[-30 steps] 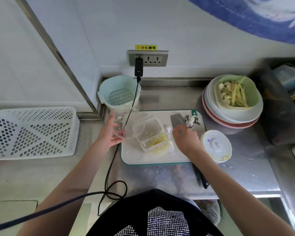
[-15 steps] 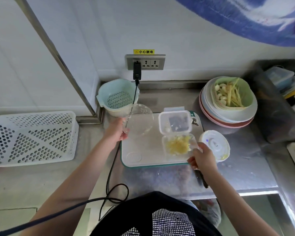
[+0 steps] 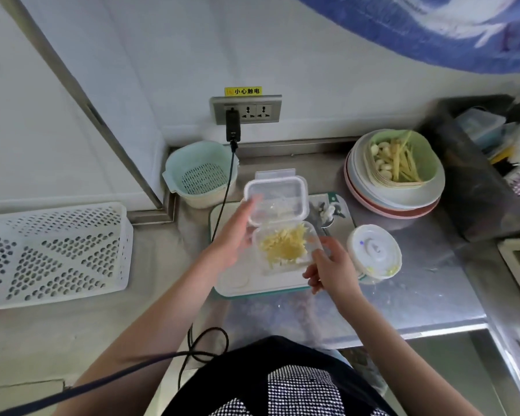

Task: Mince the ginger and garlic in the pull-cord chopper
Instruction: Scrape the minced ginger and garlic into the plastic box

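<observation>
A clear plastic box (image 3: pixel 285 250) of minced yellow ginger and garlic sits on the white cutting board (image 3: pixel 282 284), its hinged lid (image 3: pixel 275 201) standing open at the back. My right hand (image 3: pixel 330 265) grips the box's front right corner. My left hand (image 3: pixel 233 235) is flat with fingers apart against the box's left side and the lid. The chopper's white pull-cord lid (image 3: pixel 374 250) rests right of the board. Its blade (image 3: pixel 327 210) lies at the board's far right corner. A green bowl (image 3: pixel 430 163) of garlic cloves and ginger strips tops stacked plates. The clear chopper bowl is not visible.
A mint colander (image 3: pixel 201 175) stands behind the board. A black cable (image 3: pixel 224 202) runs from the wall socket (image 3: pixel 246 109) down past the board's left edge. A white perforated basket (image 3: pixel 51 253) lies at left; a dark bin (image 3: pixel 478 175) at right.
My left hand has let go of the clear chopper bowl and moved right to the box. My right hand took the box's corner half a second ago and still holds it.
</observation>
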Available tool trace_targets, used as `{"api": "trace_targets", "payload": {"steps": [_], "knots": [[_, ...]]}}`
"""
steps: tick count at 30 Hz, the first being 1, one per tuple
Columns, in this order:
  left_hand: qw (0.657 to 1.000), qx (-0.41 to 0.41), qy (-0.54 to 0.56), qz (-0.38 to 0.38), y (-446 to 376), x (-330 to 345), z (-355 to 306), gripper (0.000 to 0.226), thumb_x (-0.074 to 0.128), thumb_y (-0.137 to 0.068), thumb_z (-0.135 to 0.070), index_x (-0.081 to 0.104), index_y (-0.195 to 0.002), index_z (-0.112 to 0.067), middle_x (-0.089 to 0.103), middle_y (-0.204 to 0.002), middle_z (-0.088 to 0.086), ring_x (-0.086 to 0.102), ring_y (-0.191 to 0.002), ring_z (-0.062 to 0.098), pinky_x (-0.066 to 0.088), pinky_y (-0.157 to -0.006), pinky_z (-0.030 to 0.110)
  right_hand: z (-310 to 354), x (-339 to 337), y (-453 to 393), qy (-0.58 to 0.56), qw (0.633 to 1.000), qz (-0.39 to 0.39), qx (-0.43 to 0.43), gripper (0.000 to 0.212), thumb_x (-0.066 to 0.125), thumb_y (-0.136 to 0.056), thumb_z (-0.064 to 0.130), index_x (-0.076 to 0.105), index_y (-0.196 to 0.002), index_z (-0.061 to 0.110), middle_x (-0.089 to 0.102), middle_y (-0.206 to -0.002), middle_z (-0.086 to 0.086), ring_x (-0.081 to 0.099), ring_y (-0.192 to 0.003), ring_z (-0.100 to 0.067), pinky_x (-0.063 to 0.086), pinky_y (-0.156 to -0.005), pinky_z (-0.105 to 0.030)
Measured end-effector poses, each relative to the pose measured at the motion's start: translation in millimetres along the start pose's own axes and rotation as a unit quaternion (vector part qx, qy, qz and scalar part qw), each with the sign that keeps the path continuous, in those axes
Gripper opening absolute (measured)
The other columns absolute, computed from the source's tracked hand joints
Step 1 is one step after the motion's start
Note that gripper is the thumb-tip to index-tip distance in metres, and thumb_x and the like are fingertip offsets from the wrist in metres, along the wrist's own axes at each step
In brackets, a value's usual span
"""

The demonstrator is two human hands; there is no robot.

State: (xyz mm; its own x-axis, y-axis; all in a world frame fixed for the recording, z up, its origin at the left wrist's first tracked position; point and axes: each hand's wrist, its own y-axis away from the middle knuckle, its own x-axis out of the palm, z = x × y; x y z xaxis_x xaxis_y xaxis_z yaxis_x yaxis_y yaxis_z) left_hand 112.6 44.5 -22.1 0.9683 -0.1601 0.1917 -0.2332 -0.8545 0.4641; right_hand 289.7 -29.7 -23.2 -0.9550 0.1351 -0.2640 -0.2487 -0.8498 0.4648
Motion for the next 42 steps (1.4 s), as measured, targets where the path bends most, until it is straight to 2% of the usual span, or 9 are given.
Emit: {"api": "trace_targets", "payload": {"steps": [4,10,14,18,21,27,33,38,42], "knots": [[0.976,-0.071,0.194,0.067,-2,-8,-7,0.078,0.014,-0.087,-0.074,0.067,-0.115,-0.025,0.065,-0.122,0.008,0.061,-0.110,0.027,0.045,-0.098,0.046,8,3,-4,-0.035,0.998,0.050,0.004,0.015,0.046,-0.098,0.029,0.054,-0.105,0.019,0.061,-0.055,-0.006,0.052,-0.044,-0.017,0.044,-0.044,-0.028],[0.985,-0.049,0.072,0.149,-2,-18,-6,0.048,0.089,-0.049,-0.035,0.076,-0.094,-0.025,0.069,-0.107,0.003,0.064,-0.100,0.024,0.053,-0.073,0.036,19,2,-14,-0.141,0.988,0.064,0.009,0.051,0.035,-0.098,0.050,0.058,-0.076,0.011,0.038,-0.056,0.005,0.031,-0.052,-0.012,0.032,-0.051,-0.023],[0.990,0.067,0.018,0.122,5,-16,-8,0.064,0.078,-0.062,-0.009,0.063,-0.119,-0.035,0.056,-0.131,-0.004,0.052,-0.123,0.016,0.048,-0.096,0.034,24,-7,-23,-0.182,0.961,0.190,0.089,0.063,0.052,-0.077,0.073,0.061,-0.114,0.024,0.063,-0.111,0.000,0.059,-0.102,-0.022,0.054,-0.084,-0.043],[0.993,0.079,-0.075,0.049,6,-9,-14,0.087,0.090,-0.052,-0.021,0.049,-0.124,-0.049,0.049,-0.133,-0.001,0.045,-0.126,0.010,0.042,-0.101,0.034,22,-4,-24,-0.239,0.953,0.179,0.047,0.058,0.069,-0.080,0.035,0.047,-0.127,0.009,0.059,-0.114,-0.016,0.062,-0.101,-0.030,0.057,-0.072,-0.039],[0.997,-0.038,-0.046,0.041,10,-1,-10,0.055,0.080,-0.064,-0.033,0.058,-0.115,-0.028,0.065,-0.117,0.003,0.064,-0.105,0.018,0.051,-0.092,0.043,19,0,-25,-0.259,0.959,0.115,0.016,0.065,0.073,-0.071,0.032,0.047,-0.126,0.008,0.062,-0.111,-0.016,0.064,-0.098,-0.028,0.055,-0.081,-0.043],[0.998,-0.051,0.021,0.034,8,3,-13,0.030,0.076,-0.068,-0.026,0.067,-0.095,-0.016,0.073,-0.089,0.003,0.070,-0.081,0.018,0.059,-0.073,0.033,20,-7,-29,-0.116,0.980,0.139,-0.086,0.082,0.075,-0.077,0.027,0.026,-0.143,0.016,0.055,-0.121,-0.008,0.064,-0.097,-0.010,0.054,-0.079,-0.023],[0.994,-0.069,-0.069,0.050,8,9,-21,0.017,0.071,-0.080,-0.028,0.067,-0.094,-0.020,0.072,-0.086,0.001,0.068,-0.079,0.016,0.055,-0.077,0.037,51,-33,-40,0.227,0.911,0.228,-0.259,0.127,0.091,-0.050,0.033,0.008,-0.146,0.041,0.029,-0.147,0.007,0.039,-0.126,-0.005,0.034,-0.094,-0.009],[0.996,-0.060,-0.051,0.041,7,10,-15,0.057,0.078,-0.072,-0.034,0.053,-0.122,-0.026,0.066,-0.112,0.001,0.065,-0.097,0.017,0.053,-0.052,0.026,44,-30,-34,0.277,0.901,0.172,-0.287,0.114,0.093,-0.052,0.033,0.026,-0.145,0.031,0.039,-0.135,0.005,0.034,-0.117,0.000,0.024,-0.092,-0.007],[0.986,-0.081,-0.056,0.136,9,-1,-15,0.086,0.090,-0.047,-0.046,0.048,-0.121,-0.037,0.062,-0.118,-0.006,0.059,-0.103,0.012,0.053,-0.066,0.023,46,-31,-31,0.263,0.915,0.135,-0.273,0.109,0.091,-0.055,0.031,0.030,-0.145,0.028,0.046,-0.121,0.010,0.044,-0.108,-0.005,0.033,-0.089,-0.013]]}}
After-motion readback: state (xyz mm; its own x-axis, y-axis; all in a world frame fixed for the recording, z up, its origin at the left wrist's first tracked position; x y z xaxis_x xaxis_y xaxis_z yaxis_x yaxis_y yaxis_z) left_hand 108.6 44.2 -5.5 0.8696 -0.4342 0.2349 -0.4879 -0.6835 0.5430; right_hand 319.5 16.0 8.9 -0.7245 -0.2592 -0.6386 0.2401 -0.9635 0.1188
